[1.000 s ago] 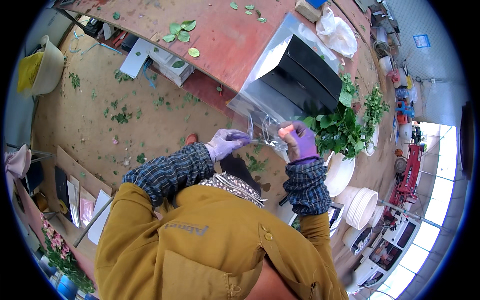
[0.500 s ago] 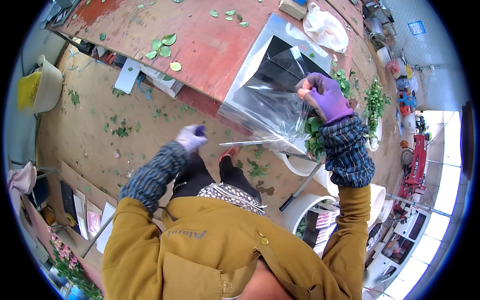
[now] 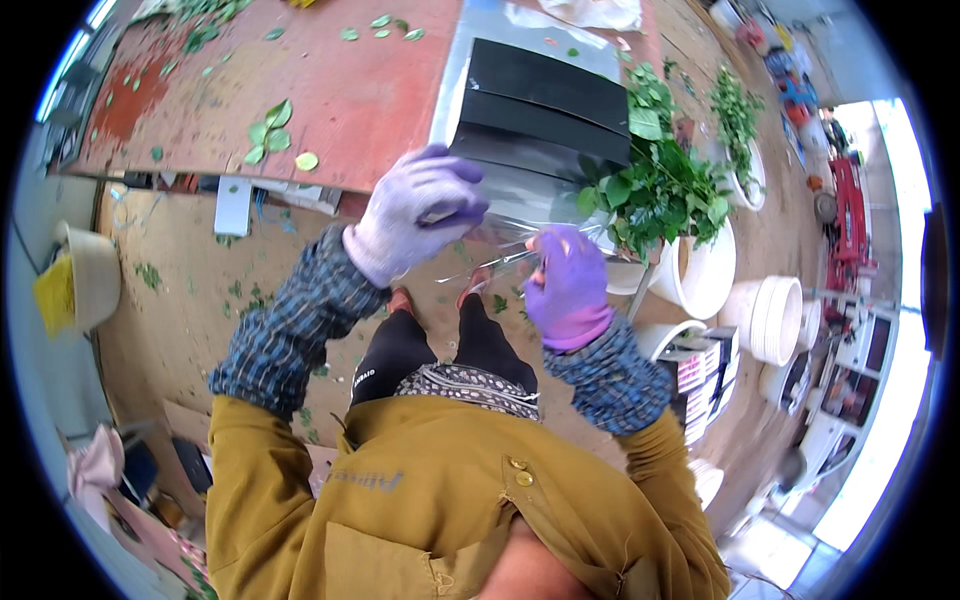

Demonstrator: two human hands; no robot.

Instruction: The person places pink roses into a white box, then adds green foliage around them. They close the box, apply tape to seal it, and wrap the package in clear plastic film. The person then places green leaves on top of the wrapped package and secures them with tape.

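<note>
My right hand (image 3: 568, 285), in a purple glove with bare fingertips, pinches the near edge of a clear plastic film (image 3: 515, 240). The film stretches back over a stack of black sheets (image 3: 540, 105) at the corner of the red table. My left hand (image 3: 420, 210), in a pale glove with purple fingers, hovers at the table edge left of the film. Its fingers curve loosely apart, and nothing shows in them. Leafy green stems (image 3: 670, 190) stand just beyond my right hand, beside the black sheets.
White buckets (image 3: 715, 270) stand on the floor to the right, one under the leafy stems. Loose leaves (image 3: 270, 130) lie on the red table (image 3: 370, 90). A cream tub (image 3: 95, 275) with yellow cloth is at far left. A white plastic bag (image 3: 600, 12) lies at the back.
My right hand has drawn the film edge toward me and left, uncovering more of the black sheets. My left hand has risen from near my leg to the table edge. The view has shifted.
</note>
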